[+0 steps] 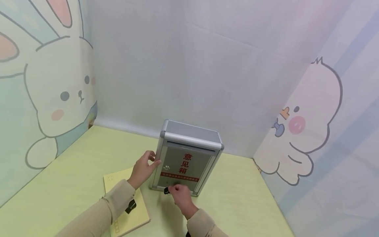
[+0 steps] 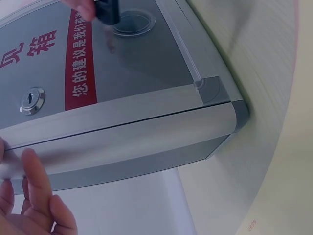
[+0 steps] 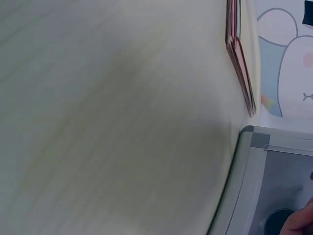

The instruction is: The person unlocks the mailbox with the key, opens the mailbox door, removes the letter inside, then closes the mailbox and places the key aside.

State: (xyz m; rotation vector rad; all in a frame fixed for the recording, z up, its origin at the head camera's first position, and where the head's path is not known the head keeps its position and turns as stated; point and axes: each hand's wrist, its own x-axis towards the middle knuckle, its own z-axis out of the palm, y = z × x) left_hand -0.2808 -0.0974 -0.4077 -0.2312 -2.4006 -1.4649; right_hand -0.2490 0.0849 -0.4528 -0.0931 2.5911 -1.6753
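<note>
A grey metal suggestion box (image 1: 189, 161) with red Chinese lettering stands upright on the table. Its slot runs across the upper front, and a round keyhole lock (image 2: 32, 101) sits near the left edge. My left hand (image 1: 143, 169) is at that left edge; its loosely bent fingers (image 2: 36, 176) touch the side frame. Low before the front panel, my right hand (image 1: 182, 197) pinches a small black object (image 2: 107, 11), possibly a key's plastic head. Its far end is hidden. In the right wrist view, only part of the right hand (image 3: 299, 223) shows.
Yellow envelopes (image 1: 133, 214) lie stacked on the pale yellow table (image 1: 237, 197), left of the box and partly under my left forearm. Cartoon-printed curtains (image 1: 65, 89) hang at both sides, with a plain pale backdrop (image 1: 177, 65) behind the box.
</note>
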